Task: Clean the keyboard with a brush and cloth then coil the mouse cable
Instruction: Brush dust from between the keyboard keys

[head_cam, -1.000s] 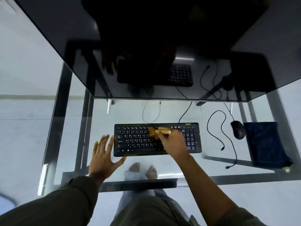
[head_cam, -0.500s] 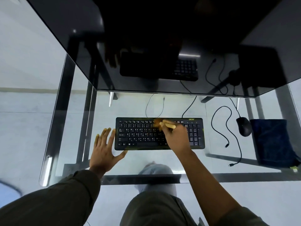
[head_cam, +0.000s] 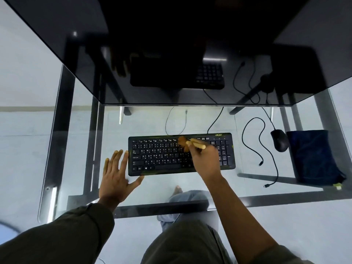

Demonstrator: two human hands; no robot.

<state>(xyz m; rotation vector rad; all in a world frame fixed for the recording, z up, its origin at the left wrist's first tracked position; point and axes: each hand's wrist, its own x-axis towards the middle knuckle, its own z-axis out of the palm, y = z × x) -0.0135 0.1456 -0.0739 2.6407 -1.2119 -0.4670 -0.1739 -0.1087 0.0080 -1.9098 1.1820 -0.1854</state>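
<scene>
No box, tray or other container appears anywhere on the glass table [head_cam: 80, 149], so everything lies straight on the bare glass. The keyboard [head_cam: 162, 155] sits flat with its long axis running left to right across the view, its number pad end under and beyond the right hand [head_cam: 204, 159] and its left end just beside the fingertips of the left hand [head_cam: 116, 176]. The left hand lies open and flat, fingers spread, with the thumb touching the keyboard's near left corner. The right hand is closed around the wooden handle of the brush [head_cam: 192, 144]; the handle's butt points out to the right past the fingers, and the blurred brown bristles point left and away from the hand, down onto the upper key rows near the middle of the keyboard. Compared with half a second ago, the brush tip sits a little further toward the number row and the handle lies flatter, while the left hand has stayed braced at the same corner; below the glass, the bare foot [head_cam: 178, 189] shows again beside the knee. Well to the right of the right hand, the mouse [head_cam: 279, 140] lies with its nose pointing away, its cable [head_cam: 253, 143] wandering in loose uncoiled loops between mouse and keyboard. Just right of the mouse and close against it lies the dark blue cloth [head_cam: 312, 157], folded, long axis running near to far.
</scene>
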